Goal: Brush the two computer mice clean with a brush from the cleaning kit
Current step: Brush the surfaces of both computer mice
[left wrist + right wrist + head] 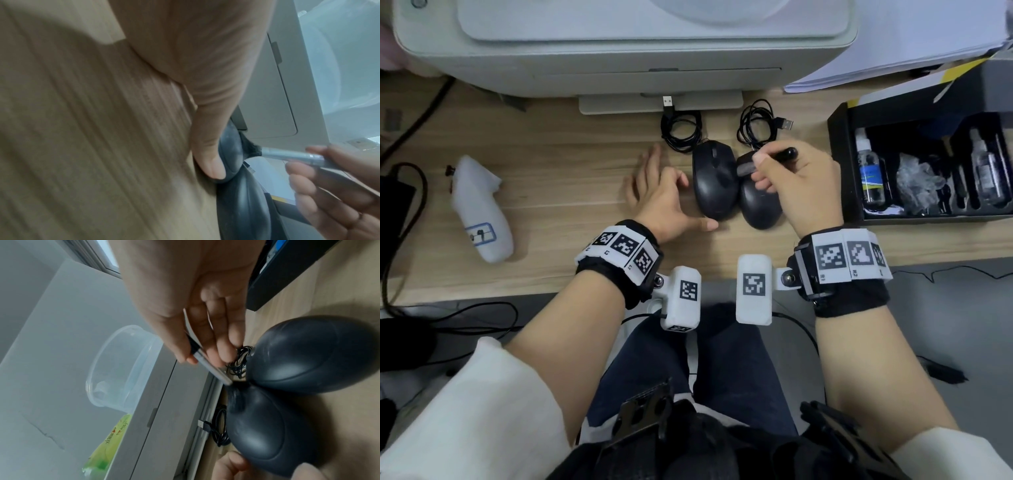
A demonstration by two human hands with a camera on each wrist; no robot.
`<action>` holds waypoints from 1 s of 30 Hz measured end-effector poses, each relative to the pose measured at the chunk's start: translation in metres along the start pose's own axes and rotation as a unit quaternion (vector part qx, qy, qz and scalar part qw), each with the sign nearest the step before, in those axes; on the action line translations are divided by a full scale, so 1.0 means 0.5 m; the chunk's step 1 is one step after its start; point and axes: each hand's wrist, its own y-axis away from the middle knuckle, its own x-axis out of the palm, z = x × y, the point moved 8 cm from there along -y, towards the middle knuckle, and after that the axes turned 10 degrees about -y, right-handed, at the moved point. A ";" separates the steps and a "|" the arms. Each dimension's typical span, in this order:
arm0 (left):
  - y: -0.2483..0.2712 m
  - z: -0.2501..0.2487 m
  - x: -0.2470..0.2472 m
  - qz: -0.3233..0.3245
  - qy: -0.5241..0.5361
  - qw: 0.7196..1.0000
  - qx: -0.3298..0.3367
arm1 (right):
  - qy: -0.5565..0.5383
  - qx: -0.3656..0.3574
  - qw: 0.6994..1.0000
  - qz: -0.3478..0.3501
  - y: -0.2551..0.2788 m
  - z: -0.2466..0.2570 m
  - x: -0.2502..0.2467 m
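Two mice lying side by side on desk; left mouse [714, 181] being braced by left hand [661, 202], fingers relaxed, thumb at its rear. Right hand [796, 186] pinching brush [292, 155], bristles working between them, likely seam dust.

— What do I have on the desk [551, 164]?
— Two mice [714, 181] side by side before the printer [619, 51], their coiled cables [681, 132] behind them, the cleaning kit box [840, 164] to my right.
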 end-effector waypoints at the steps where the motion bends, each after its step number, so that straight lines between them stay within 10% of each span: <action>1: 0.001 0.000 0.000 0.002 -0.003 1.000 -0.001 | 0.002 0.014 1.000 0.017 0.000 -0.004 0.004; 30: -0.002 -0.009 0.006 0.015 0.046 0.998 -0.031 | -0.024 0.020 0.997 0.070 -0.011 -0.005 0.028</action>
